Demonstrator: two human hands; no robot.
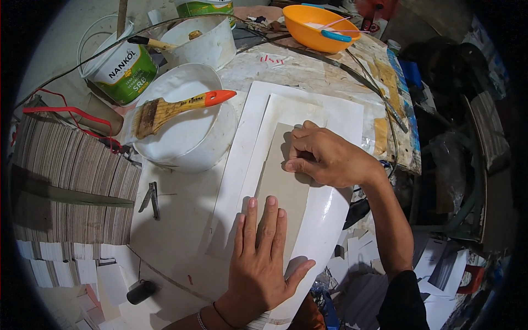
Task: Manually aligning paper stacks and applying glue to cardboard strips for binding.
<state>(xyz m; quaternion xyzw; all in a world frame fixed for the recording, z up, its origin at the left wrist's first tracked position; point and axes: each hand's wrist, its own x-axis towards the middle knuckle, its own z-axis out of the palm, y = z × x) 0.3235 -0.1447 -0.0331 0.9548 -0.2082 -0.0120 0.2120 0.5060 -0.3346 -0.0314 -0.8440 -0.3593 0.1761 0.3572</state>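
Observation:
A long strip of grey cardboard (275,165) lies lengthwise on white paper sheets (341,107), whose glossy right side (333,206) bends over the front of the table. Flat on the near part of the strip rests my left hand (258,272), fingers stretched forward and thumb out to the right. My right hand (333,157) is on the strip's far right part, its fingers curled in and the thumb pressed toward them. Whatever those fingers may hold is hidden.
A wide brush (181,110) lies across a white tub (220,140) of white paste. Stacked boards (71,181) stand at the left, near nail clippers (153,201). Behind are a green-and-white bucket (124,77) and an orange basin (300,27). Paper scraps (357,250) litter the lower right.

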